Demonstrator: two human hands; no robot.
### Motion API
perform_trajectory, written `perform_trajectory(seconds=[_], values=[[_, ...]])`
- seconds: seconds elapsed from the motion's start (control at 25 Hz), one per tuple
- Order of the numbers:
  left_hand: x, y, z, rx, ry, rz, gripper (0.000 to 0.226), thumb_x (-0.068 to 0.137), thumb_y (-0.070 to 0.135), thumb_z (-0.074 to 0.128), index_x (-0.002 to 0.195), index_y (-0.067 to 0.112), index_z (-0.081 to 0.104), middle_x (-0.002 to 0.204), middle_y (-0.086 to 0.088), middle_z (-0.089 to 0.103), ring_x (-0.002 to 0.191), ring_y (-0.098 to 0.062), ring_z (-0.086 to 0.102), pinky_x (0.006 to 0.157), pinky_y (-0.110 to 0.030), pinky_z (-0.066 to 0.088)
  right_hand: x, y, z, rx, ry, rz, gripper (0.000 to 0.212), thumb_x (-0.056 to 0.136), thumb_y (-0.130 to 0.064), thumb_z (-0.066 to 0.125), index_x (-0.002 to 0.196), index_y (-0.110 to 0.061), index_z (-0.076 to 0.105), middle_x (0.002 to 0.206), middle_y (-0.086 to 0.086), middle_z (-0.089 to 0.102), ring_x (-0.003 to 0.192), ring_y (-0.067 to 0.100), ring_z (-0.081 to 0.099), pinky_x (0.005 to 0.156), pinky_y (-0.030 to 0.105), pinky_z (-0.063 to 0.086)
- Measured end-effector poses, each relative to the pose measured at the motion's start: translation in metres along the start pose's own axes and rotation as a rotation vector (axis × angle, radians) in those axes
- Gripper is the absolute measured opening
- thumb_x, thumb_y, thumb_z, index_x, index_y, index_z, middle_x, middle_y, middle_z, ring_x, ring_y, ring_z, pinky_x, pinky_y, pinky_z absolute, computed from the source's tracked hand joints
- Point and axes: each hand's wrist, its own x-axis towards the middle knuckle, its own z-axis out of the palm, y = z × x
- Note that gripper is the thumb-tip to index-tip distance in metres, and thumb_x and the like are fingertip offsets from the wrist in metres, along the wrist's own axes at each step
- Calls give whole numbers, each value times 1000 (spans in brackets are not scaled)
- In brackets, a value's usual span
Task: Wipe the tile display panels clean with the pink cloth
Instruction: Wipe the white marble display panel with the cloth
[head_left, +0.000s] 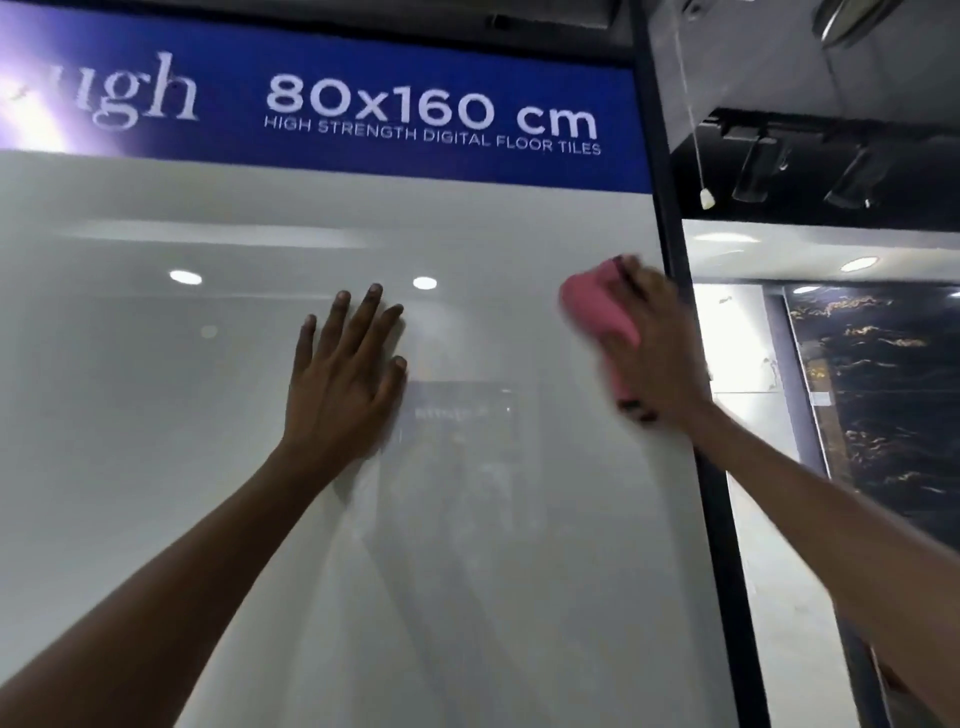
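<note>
**Glossy white panel under wipe at its upper right; lower area judged outstanding**

The white tile display panel (208, 415) is being wiped near its top right edge, just beside the black frame post (691, 415). Faint streaks and haze are being shown across the lower middle, so most of this panel is judged still to be done. A dark marbled tile panel (883, 389) to the right is being left untouched. The blue header sign (363, 78) is being seen above. The left hand (345, 374) is being laid flat on the panel, fingers straight and spread. The pink cloth (597, 306) is being gripped under curled fingers of the right hand (654, 353), blurred by motion. Travel rightward is being limited by the post.
</note>
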Motion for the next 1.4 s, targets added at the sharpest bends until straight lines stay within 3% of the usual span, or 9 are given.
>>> perform_trajectory(seconds=[0.12,0.24,0.32,0.44,0.56,0.72,1.0,1.16,1.4], values=[[3,-6,14,42,54,-35,61,97,47,19,154,26,20,162,7,11,150,-16,2,121,-41,2,58,43,0,-36,88,353,63,80,-25,40,139,-4,49,146,16,46,133,33,42,102,49,41],[-2,-5,16,18,48,-14,59,98,47,18,154,28,15,162,9,9,150,-13,0,121,-39,0,47,-29,12,209,84,420,58,86,-42,37,136,-18,54,136,-6,55,124,15,50,103,39,40],[0,-8,10,-65,64,-34,58,97,46,17,152,28,19,161,8,15,150,-13,5,121,-38,2,-10,-100,16,363,-87,81,53,90,-51,41,129,-22,61,127,-13,60,117,6,55,104,33,42],[-2,-18,4,-79,120,-185,60,96,44,22,153,24,26,161,5,17,150,-18,7,120,-40,5,-45,-104,11,261,-198,-508,52,87,-35,49,133,-13,59,138,9,57,133,24,47,107,30,32],[-8,-24,8,25,84,-229,64,96,50,13,155,25,10,162,9,3,150,-18,-5,121,-42,-2,26,-30,13,240,32,-47,48,88,-31,44,130,-11,56,130,18,58,119,34,53,101,41,41],[-9,-26,8,37,85,-206,62,97,50,13,155,27,7,163,9,2,150,-17,-5,121,-40,-3,121,-1,20,-14,67,621,49,93,-25,44,140,-12,47,148,9,42,140,30,31,108,46,33],[-17,-24,-2,14,-12,-217,66,94,49,13,155,24,17,162,8,1,150,-19,-5,120,-42,-1,21,-122,40,228,-200,-126,68,77,-31,49,143,-17,47,155,2,37,146,24,25,108,41,30],[-64,3,-32,-59,-297,-240,76,88,55,19,155,20,14,161,7,-4,150,-20,-5,120,-41,3,-74,-136,-7,137,-295,219,68,80,-25,57,146,-24,43,158,-7,29,143,32,26,92,52,35],[-187,57,-114,-132,-643,-339,51,99,49,36,142,25,46,147,6,47,132,-15,46,101,-26,35,-153,-213,-80,360,-616,631,58,81,-22,65,138,-23,53,147,-2,45,113,32,56,94,43,44]])
